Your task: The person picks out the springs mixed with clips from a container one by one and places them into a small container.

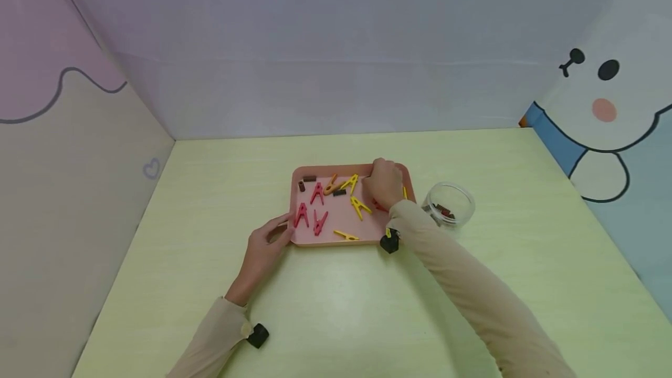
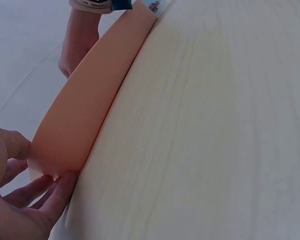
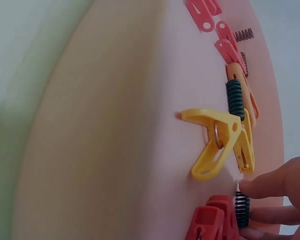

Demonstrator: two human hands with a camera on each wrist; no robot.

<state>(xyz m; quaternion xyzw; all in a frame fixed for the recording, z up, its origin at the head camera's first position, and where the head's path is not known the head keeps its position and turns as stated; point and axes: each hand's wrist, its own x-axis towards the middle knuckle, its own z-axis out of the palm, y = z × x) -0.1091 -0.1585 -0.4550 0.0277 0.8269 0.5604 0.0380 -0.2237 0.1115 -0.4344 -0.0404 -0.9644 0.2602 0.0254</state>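
A shallow pink tray (image 1: 336, 240) holds red, yellow and orange plastic clips and several small dark springs. At its near left corner my left hand (image 1: 265, 248) grips the edge, the thumb by the rim and the fingers against the outer side (image 2: 82, 110). My right hand (image 1: 385, 184) reaches inside the tray's right part. In the right wrist view its thumb and fingers (image 3: 270, 216) pinch a black spring (image 3: 242, 209). Beside that spring is a red clip (image 3: 215, 220). A yellow clip (image 3: 217, 137) and another black spring (image 3: 235, 100) lie farther along.
Just right of the tray stands a clear round container (image 1: 450, 203) with a few dark and reddish springs low inside it. Both stand on a pale wooden table (image 1: 336, 308), with a plain wall (image 1: 336, 74) behind and printed panels at either side.
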